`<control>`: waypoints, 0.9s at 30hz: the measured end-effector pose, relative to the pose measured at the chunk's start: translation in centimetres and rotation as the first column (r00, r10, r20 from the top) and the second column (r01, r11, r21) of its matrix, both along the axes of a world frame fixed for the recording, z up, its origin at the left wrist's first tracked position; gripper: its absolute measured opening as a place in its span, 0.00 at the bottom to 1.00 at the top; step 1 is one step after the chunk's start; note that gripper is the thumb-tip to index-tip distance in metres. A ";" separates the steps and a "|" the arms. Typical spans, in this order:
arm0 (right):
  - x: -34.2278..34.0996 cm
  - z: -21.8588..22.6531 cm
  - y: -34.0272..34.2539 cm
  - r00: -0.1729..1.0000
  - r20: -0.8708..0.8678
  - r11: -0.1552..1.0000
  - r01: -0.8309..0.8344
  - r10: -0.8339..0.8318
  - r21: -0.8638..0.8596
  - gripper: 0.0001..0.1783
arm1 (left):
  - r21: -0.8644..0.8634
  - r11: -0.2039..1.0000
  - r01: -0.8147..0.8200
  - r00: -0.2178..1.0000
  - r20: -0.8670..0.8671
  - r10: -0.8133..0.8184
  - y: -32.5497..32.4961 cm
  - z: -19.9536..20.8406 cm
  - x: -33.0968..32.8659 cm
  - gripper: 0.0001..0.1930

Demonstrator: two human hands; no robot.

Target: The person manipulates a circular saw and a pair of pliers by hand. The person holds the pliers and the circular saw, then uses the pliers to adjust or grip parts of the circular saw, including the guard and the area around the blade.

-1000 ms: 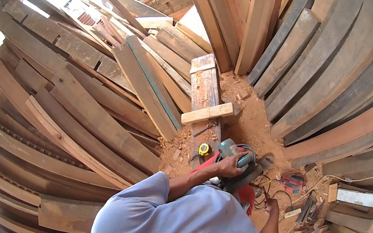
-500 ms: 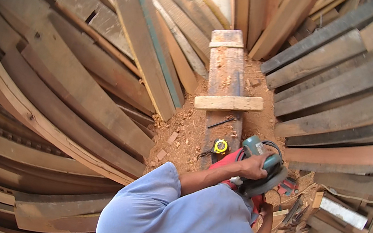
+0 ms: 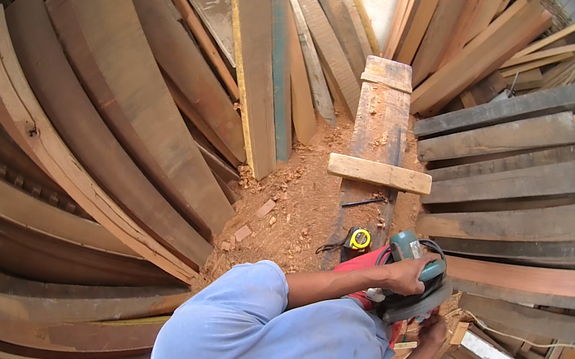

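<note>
Nearest the body, the right hand (image 3: pixel 431 331) sits at about 5 o'clock from the power tool (image 3: pixel 417 302), its fingers curled close under the dark round guard; whether they hold or touch anything there, I cannot tell. The left hand (image 3: pixel 404 275) comes in from 8 o'clock and grips the tool from above, fingers wrapped around its handle. The tool lies between the two hands, its teal motor end pointing toward 11 o'clock and its guard slanting from 8 to 2. Off the left hand at 10 o'clock, just beside the tool, is the yellow tape measure (image 3: pixel 360 239) on the narrow plank tabletop (image 3: pixel 357 218), whose long axis runs 12 to 6. Farther, toward 11, lie a thin dark stick (image 3: pixel 363 202) and a pale wooden crosspiece (image 3: pixel 380 174) set across the plank.
</note>
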State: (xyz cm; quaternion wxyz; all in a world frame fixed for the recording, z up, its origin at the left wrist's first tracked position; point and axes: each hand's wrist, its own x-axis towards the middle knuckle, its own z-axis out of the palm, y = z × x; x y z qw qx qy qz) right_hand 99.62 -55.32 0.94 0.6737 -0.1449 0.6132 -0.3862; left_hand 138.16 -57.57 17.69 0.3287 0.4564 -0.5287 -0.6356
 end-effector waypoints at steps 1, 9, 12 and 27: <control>0.0 2.0 -0.4 1.000 0.017 0.998 -0.007 0.008 -0.061 0.06 | 0.064 0.997 0.034 0.999 -0.018 -0.033 0.0 2.1 1.2 0.42; 8.3 22.9 -1.3 0.895 0.443 0.745 0.256 0.059 -0.616 0.08 | 0.165 0.986 0.029 0.990 -0.143 -0.005 0.9 1.8 2.6 0.41; 8.6 23.9 -1.3 0.992 0.127 0.671 0.092 0.003 -0.736 0.11 | 0.113 0.994 -0.010 0.983 -0.178 0.031 0.8 0.4 1.5 0.40; 9.0 15.8 -0.2 0.954 0.266 0.675 0.288 -0.140 -0.679 0.25 | 0.257 0.966 -0.026 0.986 -0.151 0.067 0.4 0.8 -0.3 0.42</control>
